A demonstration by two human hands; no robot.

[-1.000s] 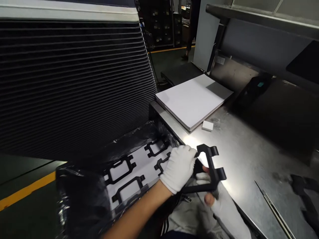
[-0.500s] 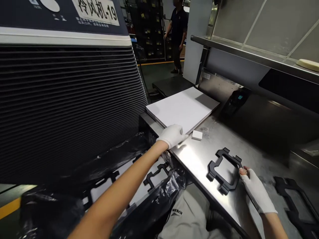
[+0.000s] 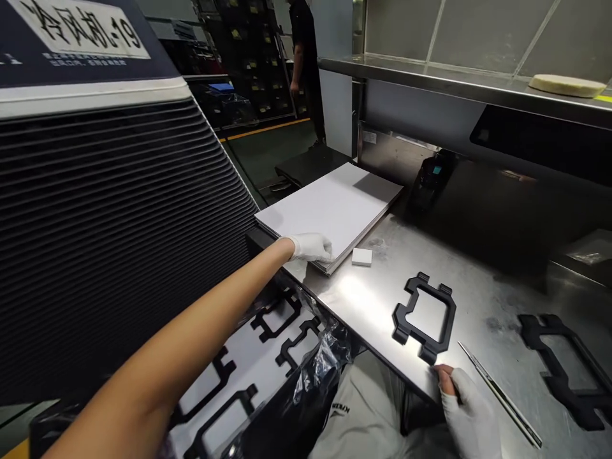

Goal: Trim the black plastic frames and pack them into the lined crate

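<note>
My left hand [image 3: 313,247], in a white fingerless-style glove, is closed at the near corner of a stack of white sheets [image 3: 329,204], its fingers curled on the top sheet's edge. My right hand [image 3: 471,408], gloved with bare fingertips, pinches the lower tab of a black frame [image 3: 449,325] lying flat on the steel table [image 3: 363,299]. Steel tweezers [image 3: 500,395] lie just right of that hand. Beside the stack sits a small white block [image 3: 362,257]. Another black frame [image 3: 568,376] rests at the far right.
Below the table's left edge, an open container lined with black plastic [image 3: 329,357] holds several black frames on a white sheet. A large ribbed machine [image 3: 95,255] stands at left. A steel shelf [image 3: 430,73] overhangs the table's back. A person [image 3: 306,70] stands beyond.
My right hand has slid from the frame's right side to its lower tab, uncovering the tweezers. My left hand's fingers have curled in at the stack's corner. The view has turned slightly right.
</note>
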